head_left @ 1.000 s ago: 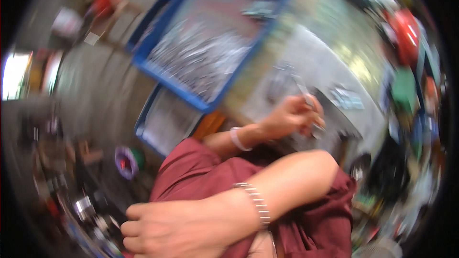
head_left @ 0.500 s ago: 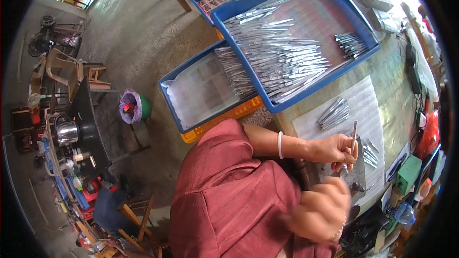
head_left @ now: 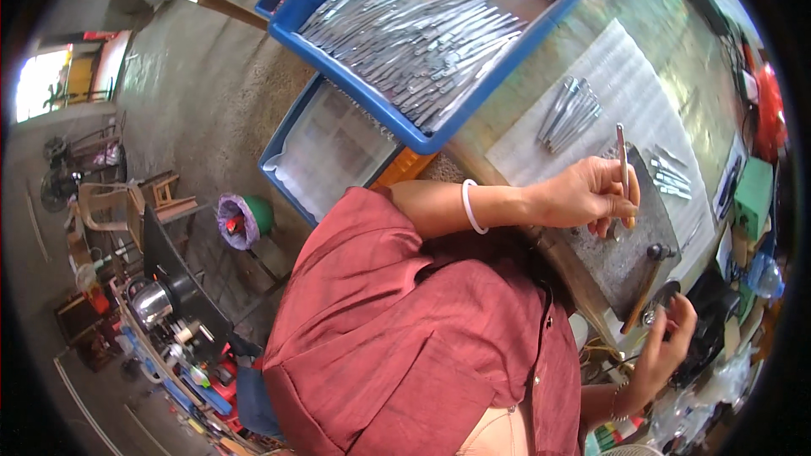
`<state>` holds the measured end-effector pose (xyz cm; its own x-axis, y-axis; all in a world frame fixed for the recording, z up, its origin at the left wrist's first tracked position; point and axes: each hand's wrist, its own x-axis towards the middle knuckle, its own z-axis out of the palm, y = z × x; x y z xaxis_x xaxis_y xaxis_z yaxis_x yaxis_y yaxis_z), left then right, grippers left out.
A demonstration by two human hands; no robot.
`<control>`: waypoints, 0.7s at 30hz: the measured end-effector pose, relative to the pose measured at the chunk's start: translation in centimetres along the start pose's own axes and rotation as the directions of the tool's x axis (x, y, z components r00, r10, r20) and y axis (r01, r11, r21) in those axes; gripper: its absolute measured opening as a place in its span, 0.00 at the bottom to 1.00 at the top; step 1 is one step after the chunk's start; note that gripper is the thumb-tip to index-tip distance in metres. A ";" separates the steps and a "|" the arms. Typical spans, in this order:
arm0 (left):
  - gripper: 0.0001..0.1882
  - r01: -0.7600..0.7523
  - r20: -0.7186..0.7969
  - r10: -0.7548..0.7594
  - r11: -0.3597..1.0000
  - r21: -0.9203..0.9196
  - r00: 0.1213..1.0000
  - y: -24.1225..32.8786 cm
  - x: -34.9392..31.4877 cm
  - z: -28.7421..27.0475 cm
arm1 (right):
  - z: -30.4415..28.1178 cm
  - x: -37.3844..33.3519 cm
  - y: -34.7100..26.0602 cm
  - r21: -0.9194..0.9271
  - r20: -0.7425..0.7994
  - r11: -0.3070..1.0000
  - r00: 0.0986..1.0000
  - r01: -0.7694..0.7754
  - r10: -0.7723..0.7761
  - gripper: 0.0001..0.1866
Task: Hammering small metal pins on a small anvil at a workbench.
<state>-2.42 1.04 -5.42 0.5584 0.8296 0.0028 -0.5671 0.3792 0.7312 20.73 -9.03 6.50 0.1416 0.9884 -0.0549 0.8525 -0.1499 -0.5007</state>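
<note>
My left hand (head_left: 591, 194), a white bangle on its wrist, pinches a slim metal rod (head_left: 623, 152) that stands upright over a dark flat block (head_left: 604, 262). The rod's lower part is partly hidden by my fingers. On the block's near right edge lies a small hammer (head_left: 639, 295) with a dark head and wooden handle. My right hand (head_left: 663, 350) is past the block's corner, fingers apart and bent, beside a round dark metal thing (head_left: 661, 300); whether it touches this is unclear. Slim silver metal pieces (head_left: 672, 177) lie beyond the block.
A white foam sheet (head_left: 621, 76) carries another bunch of metal pieces (head_left: 570, 114). A large blue tray (head_left: 456, 139) full of similar pieces overhangs a second blue tray (head_left: 283, 131) on the left. A green box (head_left: 752, 190) and a plastic bottle (head_left: 765, 274) stand at the right.
My right hand, blurred and closed near my body before, has moved right beyond the block with its fingers apart. The view has shifted, and the hammer shows more fully. My left hand keeps the rod.
</note>
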 end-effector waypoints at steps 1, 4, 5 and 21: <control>0.03 -0.002 0.004 0.002 1.000 0.004 1.000 0.0 0.1 0.1 | 0.7 -0.1 0.8 -0.053 0.075 0.998 0.996 -0.035 0.039 0.17; 0.03 0.007 -0.017 -0.007 1.000 0.019 1.000 0.0 -0.2 0.2 | 3.3 -0.2 2.8 -0.146 0.149 0.988 0.988 0.058 -0.036 0.22; 0.03 0.001 -0.018 0.000 1.000 0.020 1.000 -0.1 -0.2 0.2 | 3.8 -0.4 3.0 -0.201 0.118 0.976 0.991 0.082 -0.059 0.24; 0.04 0.062 -0.149 -0.014 0.945 0.320 0.989 2.4 -1.4 1.3 | 6.6 0.6 3.9 0.508 0.024 0.848 0.986 -0.153 0.163 0.16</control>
<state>-3.79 0.23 -2.73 0.4696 0.8761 -0.1093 -0.3079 0.2785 0.9098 20.85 -8.85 -1.25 0.2663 0.9510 -0.1569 0.4458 -0.2658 -0.8547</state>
